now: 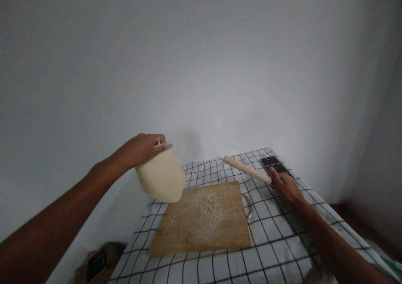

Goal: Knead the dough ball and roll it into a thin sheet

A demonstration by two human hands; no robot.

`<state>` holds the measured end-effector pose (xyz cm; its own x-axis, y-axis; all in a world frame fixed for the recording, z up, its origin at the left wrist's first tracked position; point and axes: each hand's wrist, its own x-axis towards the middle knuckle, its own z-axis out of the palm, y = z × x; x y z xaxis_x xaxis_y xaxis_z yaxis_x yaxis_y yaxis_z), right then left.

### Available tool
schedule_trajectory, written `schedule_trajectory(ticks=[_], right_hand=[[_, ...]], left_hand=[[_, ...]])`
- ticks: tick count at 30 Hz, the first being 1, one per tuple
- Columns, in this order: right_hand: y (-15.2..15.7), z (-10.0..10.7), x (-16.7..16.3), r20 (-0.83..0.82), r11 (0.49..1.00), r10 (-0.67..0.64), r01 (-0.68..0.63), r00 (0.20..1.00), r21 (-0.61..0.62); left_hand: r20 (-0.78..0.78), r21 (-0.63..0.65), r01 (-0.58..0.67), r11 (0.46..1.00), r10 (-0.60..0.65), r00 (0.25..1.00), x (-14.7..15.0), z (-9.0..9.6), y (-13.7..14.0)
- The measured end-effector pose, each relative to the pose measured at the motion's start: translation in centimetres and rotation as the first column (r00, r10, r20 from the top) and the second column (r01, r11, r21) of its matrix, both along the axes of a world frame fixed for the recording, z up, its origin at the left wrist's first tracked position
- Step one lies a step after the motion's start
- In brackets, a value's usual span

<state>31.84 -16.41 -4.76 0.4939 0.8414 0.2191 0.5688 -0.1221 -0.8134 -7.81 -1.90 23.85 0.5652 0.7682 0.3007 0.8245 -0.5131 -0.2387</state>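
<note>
Left hand (143,149) pinches hanging dough (161,177); it may stretch and tear. Right hand's (287,188) grip clasps the pin (246,170).

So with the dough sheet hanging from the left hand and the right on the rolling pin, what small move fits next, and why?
Probably lower the dough sheet flat onto the wooden board. The left hand holds it above the board's left corner, the floured patch lies bare, and the right hand already grips the rolling pin on the checked cloth.
</note>
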Motion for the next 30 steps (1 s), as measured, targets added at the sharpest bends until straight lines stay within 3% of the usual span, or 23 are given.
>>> schedule_trajectory(ticks=[4, 12, 15, 19, 21, 23, 27, 30], right_hand=[[0.0, 0.0, -0.1, 0.002, 1.000, 0.002, -0.002, 1.000, 0.002], [0.0, 0.3, -0.1, 0.018, 1.000, 0.020, -0.020, 1.000, -0.021], [-0.1, 0.5, -0.1, 0.023, 0.999, 0.026, -0.026, 0.999, -0.027], [-0.2, 0.4, -0.1, 0.022, 0.999, 0.033, -0.033, 0.999, -0.029], [-0.3, 0.4, 0.0, 0.019, 0.999, 0.037, -0.036, 0.999, -0.030], [-0.3, 0.3, 0.1, 0.015, 0.999, 0.034, -0.033, 0.999, -0.028], [-0.4, 0.3, 0.1, -0.009, 1.000, 0.026, -0.026, 1.000, -0.007], [-0.4, 0.5, 0.2, -0.032, 1.000, 0.028, -0.027, 0.999, 0.011]], left_hand=[[0.010, -0.042, 0.005, 0.999, -0.005, 1.000, -1.8, -0.9, 1.2], [-0.035, -0.076, -0.078, 0.994, 0.076, 0.996, -3.4, -0.5, 2.3], [-0.065, -0.107, -0.097, 0.990, 0.090, 0.994, -1.2, -2.2, 0.9], [-0.073, -0.220, -0.074, 0.973, 0.060, 0.996, 4.7, -7.8, -2.1], [-0.069, -0.324, -0.044, 0.945, 0.023, 0.997, 8.0, -10.6, -3.7], [-0.040, -0.451, 0.006, 0.893, -0.027, 0.999, 11.0, -12.3, -5.2], [0.121, -0.591, 0.120, 0.798, -0.060, 0.991, 13.5, -11.4, -6.8], [0.267, -0.538, 0.226, 0.812, -0.090, 0.959, 11.6, -10.4, -6.6]])
